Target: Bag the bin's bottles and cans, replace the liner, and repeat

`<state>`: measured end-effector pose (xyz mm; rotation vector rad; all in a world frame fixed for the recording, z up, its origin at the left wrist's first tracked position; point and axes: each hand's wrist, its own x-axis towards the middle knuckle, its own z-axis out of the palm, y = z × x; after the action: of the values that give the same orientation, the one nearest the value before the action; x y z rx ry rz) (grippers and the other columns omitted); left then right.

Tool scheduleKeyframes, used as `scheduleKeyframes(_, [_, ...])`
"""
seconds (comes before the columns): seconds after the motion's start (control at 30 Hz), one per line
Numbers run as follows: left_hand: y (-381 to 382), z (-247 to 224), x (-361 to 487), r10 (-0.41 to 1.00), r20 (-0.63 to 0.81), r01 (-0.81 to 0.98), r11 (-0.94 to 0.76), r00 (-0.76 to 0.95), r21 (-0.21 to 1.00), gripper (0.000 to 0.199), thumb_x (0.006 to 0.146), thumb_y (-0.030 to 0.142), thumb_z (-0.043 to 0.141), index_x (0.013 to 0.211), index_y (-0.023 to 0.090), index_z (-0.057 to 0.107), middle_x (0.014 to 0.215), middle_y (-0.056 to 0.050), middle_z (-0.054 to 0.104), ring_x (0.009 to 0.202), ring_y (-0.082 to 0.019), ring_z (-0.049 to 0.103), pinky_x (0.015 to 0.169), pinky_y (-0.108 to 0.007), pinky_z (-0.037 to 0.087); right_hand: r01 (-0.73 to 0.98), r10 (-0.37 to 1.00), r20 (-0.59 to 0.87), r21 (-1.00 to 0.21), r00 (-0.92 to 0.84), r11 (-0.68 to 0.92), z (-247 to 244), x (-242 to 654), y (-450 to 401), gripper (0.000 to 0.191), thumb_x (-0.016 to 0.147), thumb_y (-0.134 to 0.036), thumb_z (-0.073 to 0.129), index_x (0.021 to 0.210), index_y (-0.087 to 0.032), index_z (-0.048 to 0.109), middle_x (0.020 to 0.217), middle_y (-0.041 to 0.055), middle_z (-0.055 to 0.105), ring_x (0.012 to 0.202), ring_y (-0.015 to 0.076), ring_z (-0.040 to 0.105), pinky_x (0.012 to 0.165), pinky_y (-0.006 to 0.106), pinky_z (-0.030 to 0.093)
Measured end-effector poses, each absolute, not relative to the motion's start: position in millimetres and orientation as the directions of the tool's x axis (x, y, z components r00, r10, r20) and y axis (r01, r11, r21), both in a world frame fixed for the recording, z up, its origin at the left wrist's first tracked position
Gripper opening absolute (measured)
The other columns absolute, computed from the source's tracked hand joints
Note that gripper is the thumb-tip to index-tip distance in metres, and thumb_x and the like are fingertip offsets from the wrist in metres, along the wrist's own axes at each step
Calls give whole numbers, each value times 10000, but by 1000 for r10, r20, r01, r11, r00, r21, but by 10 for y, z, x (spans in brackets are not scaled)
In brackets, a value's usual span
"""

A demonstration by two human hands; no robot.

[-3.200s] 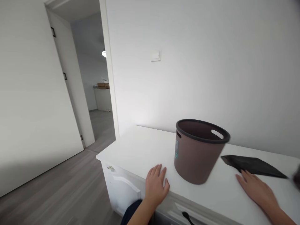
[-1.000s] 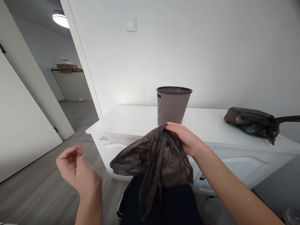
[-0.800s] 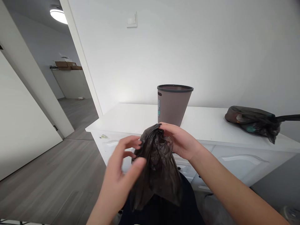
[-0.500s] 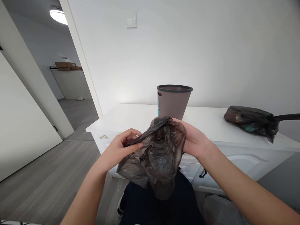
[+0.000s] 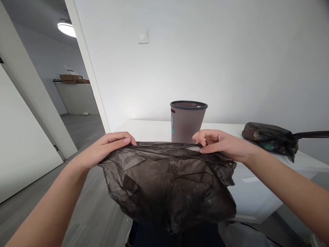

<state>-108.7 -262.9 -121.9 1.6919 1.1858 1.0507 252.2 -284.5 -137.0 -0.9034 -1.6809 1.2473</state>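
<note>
A thin black garbage bag hangs spread out in front of me, its top edge stretched between both hands. My left hand is closed on the left end of that edge, thumb on top. At the right end, my right hand pinches the edge between thumb and curled fingers. Just beyond the bag stands a brownish-pink trash can with a dark rim, upright; the bag and my right hand hide its lower part.
The trash can stands on a white cabinet against the wall. A filled, tied black bag lies on the cabinet's right side. At left, a door opens onto another room. A greyish bag sits on the floor, lower right.
The garbage bag, bunched up before, is now spread wide. My hands have moved apart, the left one leftward and the right one rightward. The view has tilted slightly upward.
</note>
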Motion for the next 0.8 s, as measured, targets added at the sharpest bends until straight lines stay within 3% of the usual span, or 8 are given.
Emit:
scheduleKeyframes(0.07, [-2625,-1079,-1085,963,145,348,-218,226,912,203,676,342,809,788,180,759,866,-94,695,806,-272,628,704,-272,475,210,866,257,-904,-429,372,-1306,2616,-2830,158,684,-312,750,612,-217,647,798,8,579,729,143,556,649,274,472])
scheduleKeyframes(0.13, [-2631,-977,-1016,963,121,414,-214,239,885,175,652,260,826,794,182,760,877,-90,703,835,-286,635,741,-290,476,382,842,276,-795,-463,471,-1258,2697,-2813,162,760,-385,692,692,-241,722,805,25,564,685,140,532,604,283,447])
scheduleKeyframes(0.27, [-2605,-939,-754,954,231,517,-298,193,802,183,640,185,811,815,157,764,859,-90,708,862,-301,636,818,-334,462,692,778,434,-378,-455,615,-1244,2830,-2802,210,802,-450,648,884,-306,778,810,28,479,589,111,442,497,276,354])
scheduleKeyframes(0.37, [-2585,-987,-569,878,420,701,-449,230,554,210,733,283,726,910,179,767,859,-67,708,863,-310,629,864,-381,449,816,720,516,-65,-465,574,-1294,2894,-2861,249,809,-440,637,991,-317,754,858,21,428,566,92,397,476,259,298])
scheduleKeyframes(0.47, [-2641,-998,-446,820,492,863,-449,294,232,346,876,408,534,1123,245,713,972,-57,707,880,-295,637,834,-366,457,865,703,524,148,-480,480,-1351,2915,-2998,442,787,-388,665,1224,-326,640,950,33,449,601,102,415,489,243,290])
scheduleKeyframes(0.6, [-2784,-965,-372,803,491,907,-417,336,61,455,951,501,336,1298,319,567,1069,-37,693,843,-255,644,710,-317,456,841,715,443,299,-542,452,-1423,2912,-3214,819,679,-153,692,1434,-321,422,1053,70,506,698,153,480,537,241,339])
scheduleKeyframes(0.7, [-2836,-972,-376,839,434,907,-408,329,102,445,952,526,313,1239,294,562,860,-19,677,672,-214,603,601,-291,412,795,691,397,360,-604,488,-1518,2937,-3313,938,554,-31,668,1415,-328,446,1017,73,528,777,201,501,594,257,377])
scheduleKeyframes(0.8, [-2828,-1013,-408,849,423,909,-399,317,122,386,961,503,305,1076,264,585,732,-3,610,581,-184,537,553,-278,363,775,692,360,391,-625,496,-1656,2999,-3338,877,491,-70,727,1318,-308,556,980,72,543,804,225,498,636,291,396])
